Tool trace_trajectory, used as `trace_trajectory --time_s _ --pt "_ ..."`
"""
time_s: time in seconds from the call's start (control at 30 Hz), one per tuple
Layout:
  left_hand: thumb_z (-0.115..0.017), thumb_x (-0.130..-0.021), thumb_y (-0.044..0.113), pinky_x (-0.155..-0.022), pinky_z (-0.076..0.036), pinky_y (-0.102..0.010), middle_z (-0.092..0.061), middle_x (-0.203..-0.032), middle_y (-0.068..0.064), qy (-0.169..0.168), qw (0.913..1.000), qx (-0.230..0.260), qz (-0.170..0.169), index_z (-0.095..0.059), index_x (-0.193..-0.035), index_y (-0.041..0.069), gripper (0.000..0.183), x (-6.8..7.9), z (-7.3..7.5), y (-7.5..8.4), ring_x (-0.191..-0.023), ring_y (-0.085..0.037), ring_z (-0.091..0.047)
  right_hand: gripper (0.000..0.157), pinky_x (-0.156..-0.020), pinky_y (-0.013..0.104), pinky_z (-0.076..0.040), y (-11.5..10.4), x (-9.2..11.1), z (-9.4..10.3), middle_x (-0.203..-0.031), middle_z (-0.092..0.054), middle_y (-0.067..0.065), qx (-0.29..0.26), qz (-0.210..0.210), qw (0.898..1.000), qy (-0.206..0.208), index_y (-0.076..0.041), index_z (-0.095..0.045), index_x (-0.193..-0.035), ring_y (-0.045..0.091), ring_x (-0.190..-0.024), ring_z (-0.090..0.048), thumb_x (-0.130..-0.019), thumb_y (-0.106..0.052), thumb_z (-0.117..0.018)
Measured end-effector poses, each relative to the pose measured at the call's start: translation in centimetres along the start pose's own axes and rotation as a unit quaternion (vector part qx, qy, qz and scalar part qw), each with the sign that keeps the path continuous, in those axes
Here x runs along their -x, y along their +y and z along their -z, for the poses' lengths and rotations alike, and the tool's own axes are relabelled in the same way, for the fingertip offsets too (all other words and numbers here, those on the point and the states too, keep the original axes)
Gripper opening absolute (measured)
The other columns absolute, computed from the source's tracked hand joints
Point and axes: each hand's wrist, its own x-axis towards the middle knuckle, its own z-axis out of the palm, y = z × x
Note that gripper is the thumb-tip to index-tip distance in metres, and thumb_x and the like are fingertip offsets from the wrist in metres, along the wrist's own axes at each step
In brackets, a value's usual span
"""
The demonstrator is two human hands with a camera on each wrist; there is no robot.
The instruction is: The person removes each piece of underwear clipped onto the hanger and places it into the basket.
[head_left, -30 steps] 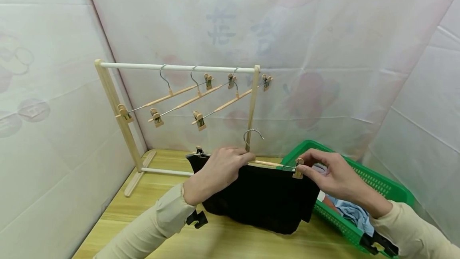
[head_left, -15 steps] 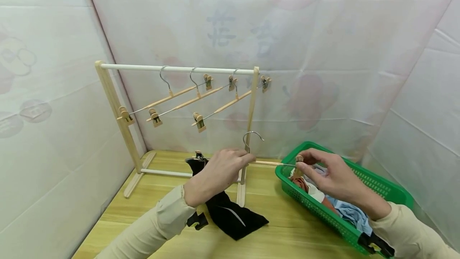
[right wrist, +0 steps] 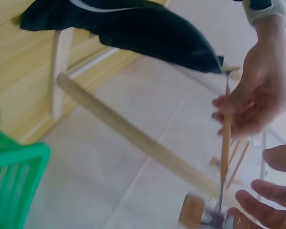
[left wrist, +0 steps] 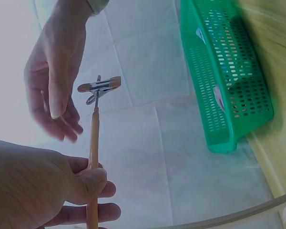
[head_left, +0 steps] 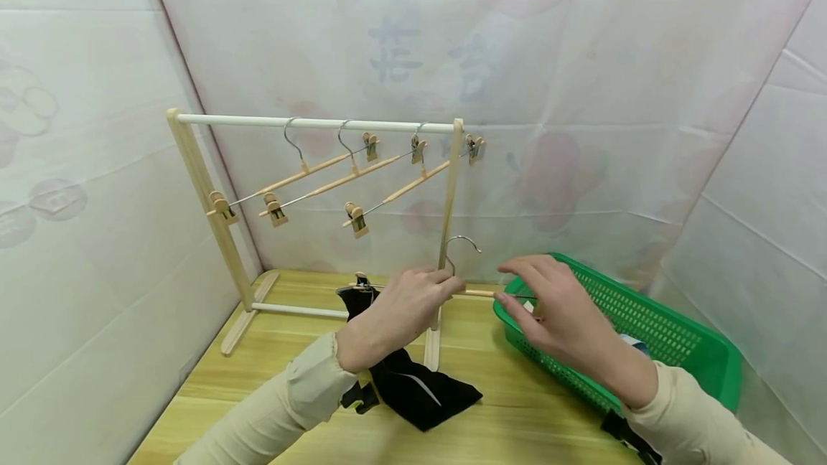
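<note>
My left hand (head_left: 400, 311) grips the wooden middle of a clip hanger (head_left: 479, 293), whose metal hook points up. From its left clip (head_left: 362, 280) hangs a black garment (head_left: 452, 393) with a light curved stripe, its lower part down at the table. The right clip (left wrist: 101, 85) shows with no cloth in it in the left wrist view. Beside that clip is my right hand (head_left: 568, 314), fingers relaxed and spread, thumb apart. In the right wrist view the garment (right wrist: 148, 36) droops from the far clip.
A wooden rack (head_left: 450, 199) with a white rail (head_left: 252, 120) stands at the back left. Three clip hangers (head_left: 332, 184) hang from it. A green perforated basket (head_left: 652, 307) with clothes in it stands at the right on the wooden table (head_left: 517, 415).
The garment has come out of the right clip and dropped, hanging from the left clip alone. My right hand has let go of the right clip and shifted left. The left hand keeps its grip.
</note>
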Motion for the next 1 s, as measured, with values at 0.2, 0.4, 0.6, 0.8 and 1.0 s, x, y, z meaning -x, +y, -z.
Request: trace_trajectory --time_s 0.2,0.4,0.6,0.8,1.0 --pt "-0.075 -0.086 -0.003 -0.065 -0.054 -0.022 -0.074 -0.098 0.008 -0.003 0.9994 -0.032 -0.016 -0.069 -0.116 0.019 0.038 -0.2 -0.2 0.5 -0.078 -0.01 -0.066 0.035 -0.083 0.046 -0.056 -1.2 -0.1 -1.4 -0.117 -0.071 0.006 0.002 -0.029 0.999 -0.045 -0.009 -0.067 -0.122 0.026 -0.108 -0.066 -0.089 -0.016 -0.078" --pt "-0.071 -0.091 0.002 -0.063 -0.051 -0.021 -0.074 -0.096 0.01 -0.003 0.9979 -0.059 -0.027 -0.069 -0.111 0.021 0.028 -0.3 -0.5 0.9 -0.073 -0.009 -0.062 0.025 -0.079 0.042 -0.058 -1.8 0.2 -2.2 -0.11 -0.073 0.006 0.014 -0.067 0.993 -0.099 -0.008 -0.07 -0.116 0.024 -0.1 -0.07 -0.093 -0.017 -0.074" --pt "-0.07 -0.093 0.003 -0.067 -0.053 -0.022 -0.073 -0.099 0.011 -0.007 0.9974 -0.064 -0.033 -0.069 -0.111 0.022 0.027 -0.4 -0.7 1.4 -0.084 -0.009 -0.067 0.005 -0.062 0.022 -0.049 -1.6 0.8 -3.0 -0.088 -0.071 -0.003 0.002 -0.063 0.992 -0.113 -0.013 -0.071 -0.099 0.006 -0.072 -0.061 -0.096 -0.011 -0.068" --pt "-0.067 -0.094 0.001 -0.073 -0.057 -0.024 -0.073 -0.104 0.009 -0.005 0.9982 -0.049 -0.034 -0.071 -0.114 0.023 0.03 -0.3 -0.8 1.7 -0.095 -0.01 -0.068 0.007 -0.058 0.017 -0.043 -1.2 1.3 -3.3 -0.08 -0.068 -0.005 0.002 -0.052 0.995 -0.089 -0.014 -0.072 -0.093 0.0 -0.065 -0.053 -0.095 -0.008 -0.069" --pt "-0.064 -0.094 0.001 -0.087 -0.057 -0.023 -0.073 -0.116 0.005 0.03 0.9981 -0.031 -0.044 -0.072 -0.124 0.023 0.038 -0.2 -0.6 1.5 -0.105 -0.013 -0.066 0.008 -0.055 0.016 -0.039 -1.0 1.5 -3.0 -0.074 -0.064 -0.005 -0.001 -0.057 0.995 -0.081 -0.014 -0.072 -0.09 -0.003 -0.061 -0.046 -0.094 -0.008 -0.07"
